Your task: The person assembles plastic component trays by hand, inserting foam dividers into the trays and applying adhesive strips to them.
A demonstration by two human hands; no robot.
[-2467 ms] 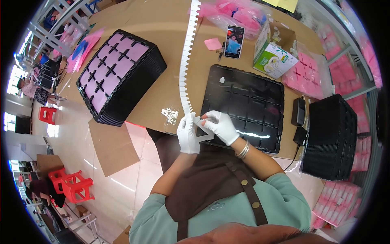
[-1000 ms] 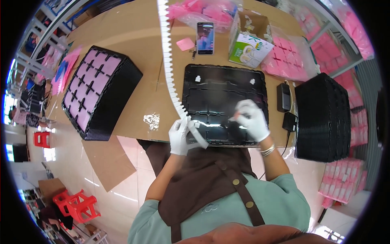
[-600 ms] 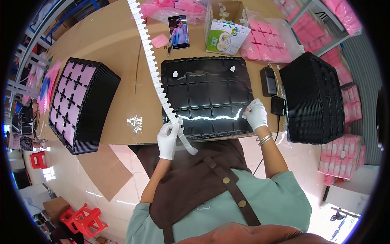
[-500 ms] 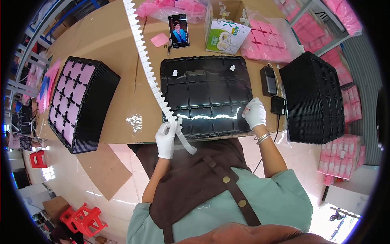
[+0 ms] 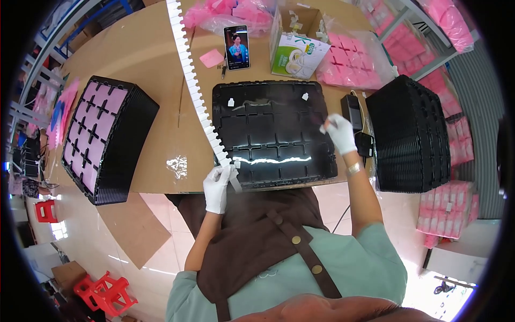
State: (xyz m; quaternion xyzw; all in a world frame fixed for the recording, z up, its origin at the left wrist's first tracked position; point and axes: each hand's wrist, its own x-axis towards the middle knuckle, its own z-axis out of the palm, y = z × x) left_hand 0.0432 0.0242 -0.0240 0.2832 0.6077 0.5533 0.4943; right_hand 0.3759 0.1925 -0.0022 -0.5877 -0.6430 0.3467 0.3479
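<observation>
Right hand [image 5: 342,135] shifted forward by black tray [image 5: 276,126], hold unclear; left hand [image 5: 215,190] pinching white strip [image 5: 191,83].

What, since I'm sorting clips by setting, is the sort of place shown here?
Probably an assembly or packing workshop: stacked black plastic trays, piled pink rectangular packages, and a white-gloved left hand holding a long notched white strip at a brown worktable.
</observation>
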